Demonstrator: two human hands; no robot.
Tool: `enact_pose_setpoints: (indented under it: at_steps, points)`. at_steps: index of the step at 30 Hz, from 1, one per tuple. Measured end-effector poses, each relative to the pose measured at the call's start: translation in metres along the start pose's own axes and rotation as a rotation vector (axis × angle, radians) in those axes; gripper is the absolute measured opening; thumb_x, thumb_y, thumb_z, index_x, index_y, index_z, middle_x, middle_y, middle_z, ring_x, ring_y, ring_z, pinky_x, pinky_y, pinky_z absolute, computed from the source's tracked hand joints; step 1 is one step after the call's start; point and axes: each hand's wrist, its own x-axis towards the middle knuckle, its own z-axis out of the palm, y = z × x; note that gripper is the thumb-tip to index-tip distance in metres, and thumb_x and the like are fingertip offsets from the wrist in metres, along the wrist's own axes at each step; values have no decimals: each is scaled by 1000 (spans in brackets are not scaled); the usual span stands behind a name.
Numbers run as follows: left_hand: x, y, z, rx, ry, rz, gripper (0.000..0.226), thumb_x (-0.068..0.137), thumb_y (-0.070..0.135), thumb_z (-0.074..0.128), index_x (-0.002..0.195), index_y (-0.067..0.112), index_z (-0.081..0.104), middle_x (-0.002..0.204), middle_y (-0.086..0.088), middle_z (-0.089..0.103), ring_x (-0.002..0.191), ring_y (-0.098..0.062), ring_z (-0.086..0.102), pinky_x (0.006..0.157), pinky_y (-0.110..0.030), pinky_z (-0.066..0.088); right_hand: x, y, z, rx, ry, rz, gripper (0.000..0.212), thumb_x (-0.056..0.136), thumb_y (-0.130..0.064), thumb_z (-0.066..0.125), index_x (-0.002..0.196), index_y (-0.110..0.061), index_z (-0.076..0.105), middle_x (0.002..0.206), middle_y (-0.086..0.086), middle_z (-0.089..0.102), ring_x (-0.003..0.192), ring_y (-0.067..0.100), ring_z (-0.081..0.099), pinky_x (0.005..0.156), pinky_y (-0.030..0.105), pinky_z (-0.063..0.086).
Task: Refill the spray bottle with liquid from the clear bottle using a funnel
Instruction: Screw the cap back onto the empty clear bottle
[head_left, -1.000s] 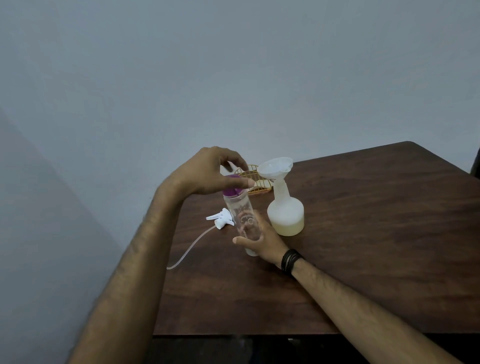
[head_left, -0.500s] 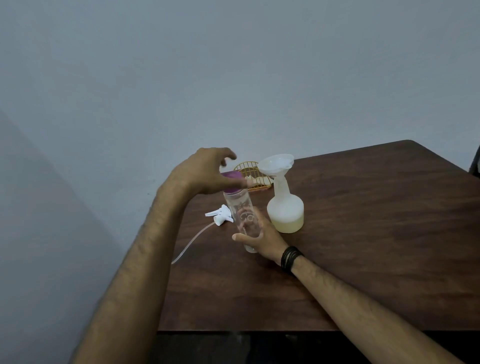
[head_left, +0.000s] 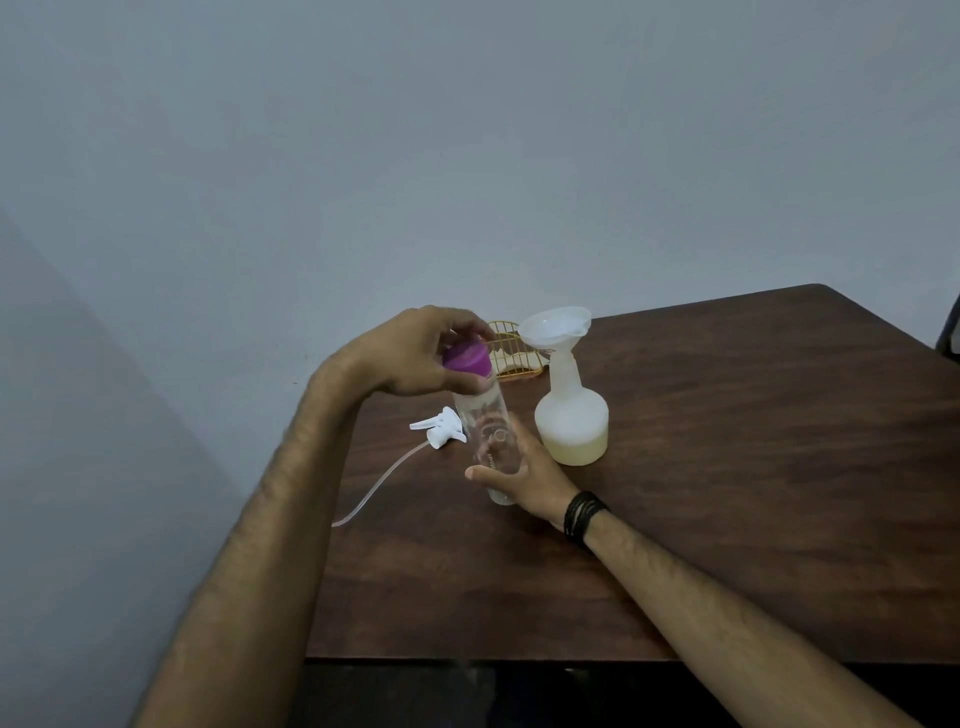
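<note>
The clear bottle (head_left: 485, 431) stands slightly tilted on the dark wooden table (head_left: 727, 493). My right hand (head_left: 519, 475) grips its lower body. My left hand (head_left: 415, 353) is closed over its purple cap (head_left: 466, 358) at the top. To the right stands the white spray bottle (head_left: 571, 421) without its head, pale yellowish liquid in its bottom part. A white funnel (head_left: 556, 327) sits in its neck. The spray head (head_left: 440, 426) with its long tube lies on the table to the left of the clear bottle.
A yellow wire rack (head_left: 511, 348) lies behind the bottles at the table's back edge. A plain wall rises behind. The table's left edge runs close to the spray head's tube (head_left: 374, 488). A dark object (head_left: 950, 322) shows at the far right.
My left hand has turned on the purple cap, its fingers now wrapped lower around it. The view has shifted slightly. The right hand and the bottle stay in place.
</note>
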Motion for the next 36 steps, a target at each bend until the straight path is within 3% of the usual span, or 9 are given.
enact_pose_setpoints:
  at_steps: [4,8,11,14,17,21,24,29,36]
  points:
    - [3,0,10,121,218,-161,78,61,76,75,117,23,65,99,6,64,89,-11,64,80,-34,57,0,-2,0,1,-2,3,58,73,-37,84,119,-46,50,119,-12,65,111,2,62,102,39,51]
    - [3,-1,7,94,172,-63,41,76,42,86,111,24,73,102,2,72,88,-12,65,83,-30,57,1,-1,-1,0,-9,13,60,74,-38,84,122,-42,50,119,-11,65,112,3,62,101,40,51]
    - [1,0,3,52,67,37,48,80,11,84,123,24,70,118,3,70,104,-11,64,89,-16,51,1,-1,-1,-8,-13,7,59,74,-38,84,122,-43,49,115,-10,66,111,4,62,101,40,52]
    - [3,-1,10,15,86,-3,66,74,39,88,133,28,61,124,6,64,110,-13,62,92,-26,54,0,-2,-1,-12,-8,-1,58,74,-38,84,120,-49,49,114,-12,65,110,3,62,101,38,52]
    - [5,-3,18,71,211,-108,71,65,66,82,122,27,63,102,7,66,92,-13,64,81,-31,56,1,-3,-1,0,-9,1,60,72,-40,84,120,-50,48,116,-11,65,110,4,63,101,40,52]
    - [6,-7,16,-17,156,-20,48,76,33,88,118,24,67,109,0,67,98,-20,67,85,-32,58,1,-2,-1,12,-13,8,59,73,-38,84,117,-53,48,114,-10,66,110,5,63,101,41,52]
    - [5,-13,13,-124,57,34,57,77,10,87,127,22,62,122,-2,66,109,-21,67,95,-39,57,0,-2,0,16,-10,-1,58,73,-36,85,115,-55,49,109,-7,67,107,9,65,100,42,52]
    - [3,-6,20,-144,172,-69,68,67,59,83,125,31,59,111,10,63,96,-5,65,82,-26,56,0,-1,0,12,3,-9,59,73,-38,85,118,-51,49,107,-7,67,106,10,65,99,45,53]
    - [8,-19,23,-249,154,39,45,82,17,84,123,21,64,111,-5,70,99,-23,72,94,-46,58,0,-1,-1,28,-25,17,60,75,-34,84,122,-45,49,112,-8,67,109,6,64,101,40,52]
